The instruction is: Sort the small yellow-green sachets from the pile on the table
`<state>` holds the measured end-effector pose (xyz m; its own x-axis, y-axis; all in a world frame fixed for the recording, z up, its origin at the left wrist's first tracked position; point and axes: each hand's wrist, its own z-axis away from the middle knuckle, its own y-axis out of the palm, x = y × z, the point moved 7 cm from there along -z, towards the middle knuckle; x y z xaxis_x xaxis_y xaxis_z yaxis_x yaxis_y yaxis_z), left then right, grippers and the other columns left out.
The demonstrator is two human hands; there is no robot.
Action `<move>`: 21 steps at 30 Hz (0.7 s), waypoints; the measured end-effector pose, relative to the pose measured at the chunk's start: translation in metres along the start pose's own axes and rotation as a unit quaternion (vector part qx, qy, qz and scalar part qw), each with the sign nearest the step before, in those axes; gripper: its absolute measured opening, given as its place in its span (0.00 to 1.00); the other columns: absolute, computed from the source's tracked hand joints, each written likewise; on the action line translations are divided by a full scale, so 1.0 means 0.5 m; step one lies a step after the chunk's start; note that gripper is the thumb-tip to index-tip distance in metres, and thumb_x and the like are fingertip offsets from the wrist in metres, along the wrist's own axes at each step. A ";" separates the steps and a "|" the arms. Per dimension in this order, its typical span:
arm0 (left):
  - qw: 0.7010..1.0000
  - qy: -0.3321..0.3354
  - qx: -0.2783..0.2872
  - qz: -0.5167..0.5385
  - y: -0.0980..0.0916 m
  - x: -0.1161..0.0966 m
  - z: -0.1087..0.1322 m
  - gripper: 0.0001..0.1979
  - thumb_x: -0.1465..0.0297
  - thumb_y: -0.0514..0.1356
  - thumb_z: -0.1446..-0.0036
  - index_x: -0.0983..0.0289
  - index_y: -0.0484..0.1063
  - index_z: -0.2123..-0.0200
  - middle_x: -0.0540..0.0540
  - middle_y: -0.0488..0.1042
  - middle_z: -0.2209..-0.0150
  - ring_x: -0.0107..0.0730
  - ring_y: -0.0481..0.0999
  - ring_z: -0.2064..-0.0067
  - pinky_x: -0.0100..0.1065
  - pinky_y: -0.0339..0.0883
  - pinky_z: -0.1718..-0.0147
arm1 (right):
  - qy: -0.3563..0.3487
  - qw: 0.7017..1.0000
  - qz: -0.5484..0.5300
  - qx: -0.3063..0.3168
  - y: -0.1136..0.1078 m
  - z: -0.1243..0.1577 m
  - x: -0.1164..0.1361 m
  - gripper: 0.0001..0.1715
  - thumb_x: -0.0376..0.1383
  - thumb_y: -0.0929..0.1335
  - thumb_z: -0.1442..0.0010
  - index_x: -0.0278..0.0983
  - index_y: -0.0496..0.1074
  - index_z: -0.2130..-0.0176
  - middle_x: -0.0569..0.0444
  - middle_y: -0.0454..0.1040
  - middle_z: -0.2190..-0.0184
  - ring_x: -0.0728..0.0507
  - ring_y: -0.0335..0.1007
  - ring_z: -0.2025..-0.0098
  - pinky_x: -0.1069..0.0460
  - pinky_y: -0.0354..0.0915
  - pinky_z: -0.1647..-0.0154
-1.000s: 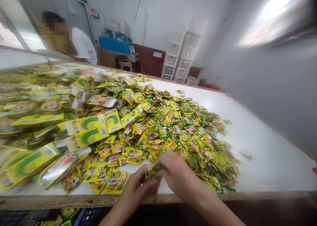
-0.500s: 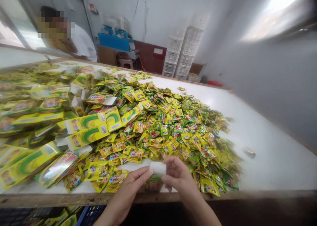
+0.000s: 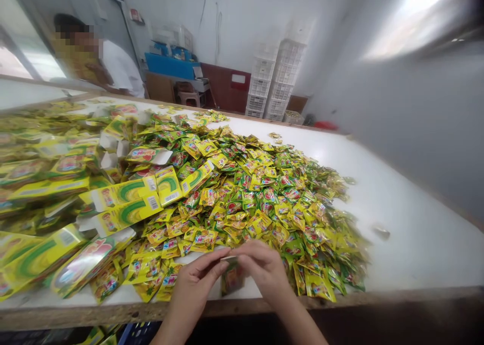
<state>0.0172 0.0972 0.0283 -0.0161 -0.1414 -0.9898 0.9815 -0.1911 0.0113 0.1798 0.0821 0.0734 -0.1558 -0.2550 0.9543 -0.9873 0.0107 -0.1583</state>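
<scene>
Carton (image 3: 232,281), small and blurred, sits near the table's wooden edge (image 3: 132,313) — your left hand (image 3: 193,283) pinches its top, thumb and fingers nearly together; your right hand's (image 3: 267,271) fingers curl against it, grip unclear. Loose sachets (image 3: 249,199) heap beyond, longer yellow boxes (image 3: 130,215) leftward.

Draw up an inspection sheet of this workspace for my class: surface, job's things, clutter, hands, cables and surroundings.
Surface: white table with a wooden front edge.
Job's things: small box between the hands, its print blurred; heap of yellow and green packets behind it.
Clutter: cartons jumbled at left, some flaps open; stray item at right, too blurred to name.
Hands: left hand and right hand at the box's top; exact grip unclear.
Cables: thin cord on the back wall.
Surroundings: stacked white crates, co-worker at far left, blue basket below the table edge.
</scene>
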 end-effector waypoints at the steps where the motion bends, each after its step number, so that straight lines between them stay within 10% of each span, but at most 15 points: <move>1: 0.999 0.018 -0.005 -0.027 -0.002 0.001 -0.003 0.14 0.62 0.67 0.48 0.57 0.81 0.58 0.54 0.82 0.54 0.44 0.77 0.49 0.40 0.67 0.45 | 0.006 1.000 -0.010 -0.003 0.000 -0.002 -0.008 0.09 0.35 0.70 0.40 0.41 0.81 0.61 0.51 0.78 0.66 0.44 0.71 0.63 0.51 0.65 0.61; 6: 0.994 0.065 -0.026 -0.079 0.005 0.000 -0.005 0.15 0.62 0.64 0.44 0.56 0.79 0.53 0.53 0.82 0.55 0.42 0.79 0.52 0.37 0.73 0.51 | 0.082 0.994 -0.049 -0.057 -0.003 0.015 -0.061 0.07 0.37 0.74 0.46 0.38 0.80 0.64 0.56 0.73 0.73 0.49 0.66 0.75 0.54 0.63 0.74; 11: 0.961 0.213 0.036 -0.172 0.016 -0.034 0.015 0.09 0.69 0.62 0.40 0.54 0.81 0.58 0.53 0.82 0.58 0.38 0.80 0.54 0.34 0.73 0.53 | 0.015 0.997 -0.029 -0.071 -0.007 0.037 -0.023 0.03 0.36 0.74 0.44 0.39 0.80 0.67 0.52 0.77 0.69 0.44 0.72 0.66 0.51 0.68 0.65; 17: 0.874 0.375 0.078 -0.300 0.009 -0.028 0.062 0.27 0.77 0.64 0.44 0.48 0.69 0.43 0.54 0.76 0.48 0.40 0.76 0.48 0.36 0.71 0.49 | -0.070 0.995 0.042 -0.063 -0.012 0.088 0.017 0.09 0.33 0.68 0.38 0.42 0.80 0.61 0.49 0.76 0.60 0.43 0.74 0.61 0.49 0.70 0.59; 21: 0.867 0.377 0.124 -0.302 0.029 -0.016 0.076 0.33 0.81 0.58 0.40 0.46 0.59 0.37 0.56 0.73 0.48 0.37 0.73 0.47 0.35 0.70 0.50 | -0.032 0.999 0.039 -0.017 -0.035 0.078 -0.009 0.11 0.40 0.67 0.36 0.41 0.80 0.63 0.48 0.77 0.61 0.43 0.74 0.65 0.49 0.71 0.64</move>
<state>0.0241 0.0585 0.0415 -0.2907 0.7149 -0.6360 0.7650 -0.2256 -0.6032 0.1991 0.0454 0.0621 -0.2304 -0.3138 0.9211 -0.9730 0.0645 -0.2214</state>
